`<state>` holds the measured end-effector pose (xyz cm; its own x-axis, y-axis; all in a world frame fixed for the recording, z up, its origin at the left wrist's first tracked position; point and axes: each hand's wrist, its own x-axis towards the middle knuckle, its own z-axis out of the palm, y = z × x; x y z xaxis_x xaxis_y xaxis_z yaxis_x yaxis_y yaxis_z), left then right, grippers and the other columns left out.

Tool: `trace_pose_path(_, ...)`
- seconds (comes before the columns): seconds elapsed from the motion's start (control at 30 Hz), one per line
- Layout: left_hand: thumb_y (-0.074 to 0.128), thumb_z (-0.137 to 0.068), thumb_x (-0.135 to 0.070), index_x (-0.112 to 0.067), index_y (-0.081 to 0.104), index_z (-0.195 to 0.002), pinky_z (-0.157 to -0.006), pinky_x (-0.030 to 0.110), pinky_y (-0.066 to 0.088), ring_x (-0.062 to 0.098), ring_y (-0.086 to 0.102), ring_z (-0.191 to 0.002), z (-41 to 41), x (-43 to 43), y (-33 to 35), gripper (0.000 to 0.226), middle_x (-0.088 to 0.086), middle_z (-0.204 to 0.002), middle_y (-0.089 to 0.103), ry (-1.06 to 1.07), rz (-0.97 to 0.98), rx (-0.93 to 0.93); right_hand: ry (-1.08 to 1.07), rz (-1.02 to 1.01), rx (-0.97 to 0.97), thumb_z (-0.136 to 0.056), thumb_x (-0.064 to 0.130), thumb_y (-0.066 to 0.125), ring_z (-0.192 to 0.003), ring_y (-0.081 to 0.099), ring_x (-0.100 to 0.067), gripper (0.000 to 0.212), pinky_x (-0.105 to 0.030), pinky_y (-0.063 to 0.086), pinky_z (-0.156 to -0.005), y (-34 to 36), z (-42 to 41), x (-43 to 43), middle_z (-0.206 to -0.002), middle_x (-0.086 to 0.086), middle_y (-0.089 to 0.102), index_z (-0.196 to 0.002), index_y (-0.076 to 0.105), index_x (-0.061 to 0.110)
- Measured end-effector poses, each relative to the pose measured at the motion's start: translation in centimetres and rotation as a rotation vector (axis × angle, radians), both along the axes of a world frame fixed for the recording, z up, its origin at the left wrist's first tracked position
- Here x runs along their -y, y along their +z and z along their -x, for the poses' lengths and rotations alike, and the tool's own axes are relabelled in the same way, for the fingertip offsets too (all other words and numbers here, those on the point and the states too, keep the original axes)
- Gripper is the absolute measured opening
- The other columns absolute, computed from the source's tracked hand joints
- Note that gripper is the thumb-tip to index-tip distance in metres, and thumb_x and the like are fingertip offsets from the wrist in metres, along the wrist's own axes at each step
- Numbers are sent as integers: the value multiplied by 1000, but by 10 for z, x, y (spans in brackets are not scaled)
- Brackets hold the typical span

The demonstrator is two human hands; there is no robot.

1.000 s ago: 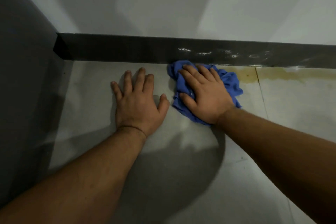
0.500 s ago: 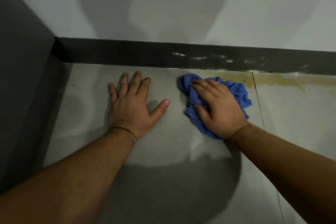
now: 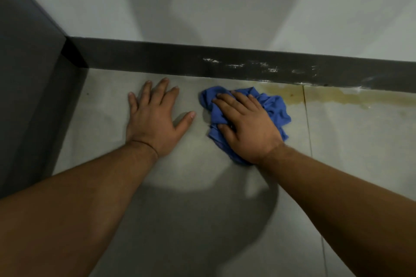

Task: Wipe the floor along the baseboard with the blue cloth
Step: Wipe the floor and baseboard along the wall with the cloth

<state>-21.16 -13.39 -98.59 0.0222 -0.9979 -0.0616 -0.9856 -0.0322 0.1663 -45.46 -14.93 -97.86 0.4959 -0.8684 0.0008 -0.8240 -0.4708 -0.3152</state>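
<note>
my right hand (image 3: 247, 128) has pulled the bunched blue cloth (image 3: 273, 108) slightly back from the baseboard (image 3: 157, 57), fingers pressing it flat, left hand (image 3: 153, 123) spread, yellow stain (image 3: 337, 96) unwiped beside it.

A pale wall (image 3: 225, 2) meets a dark grey panel (image 3: 24, 69).

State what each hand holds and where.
The right hand presses on the middle of the bunched blue cloth, fingers partly gripping its folds. The left hand lies flat on the floor, holding nothing.

Single head view, close, angled down toward floor (image 3: 202, 186) and baseboard (image 3: 157, 57)
</note>
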Motion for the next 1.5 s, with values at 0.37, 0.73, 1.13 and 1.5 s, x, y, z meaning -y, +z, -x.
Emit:
trace_pose_path(0.37,26,-90,-70,-16,29,-158,-128,59,12,26,19,-158,30,-13,1,86,7,-169,28,76,54,-98,101,247,-21,-92,15,53,-112,60,-44,40,-48,44,-98,27,42,40,-130,-16,68,-127,70,4)
trace_pose_path(0.73,32,-79,-52,-13,47,-149,-127,59,11,26,26,-156,29,-15,6,82,8,-163,41,84,116,-193,518,572,-536,-100,16,31,-132,50,-35,47,-46,40,-101,62,-65,90,-151,-6,51,-132,65,11)
trace_pose_path(1.13,31,-81,-49,-17,36,-154,-128,57,13,24,21,-157,30,-15,8,80,6,-166,33,109,75,-199,213,357,-549,-96,27,42,-117,49,-40,49,-49,43,-90,51,4,64,-145,-10,52,-139,61,12)
trace_pose_path(1.5,49,-84,-43,-11,42,-146,-127,56,17,32,32,-150,31,-16,10,70,14,-156,43,159,91,-197,248,226,-384,-101,29,45,-111,50,-29,53,-39,41,-84,33,-104,72,-149,2,54,-154,41,27)
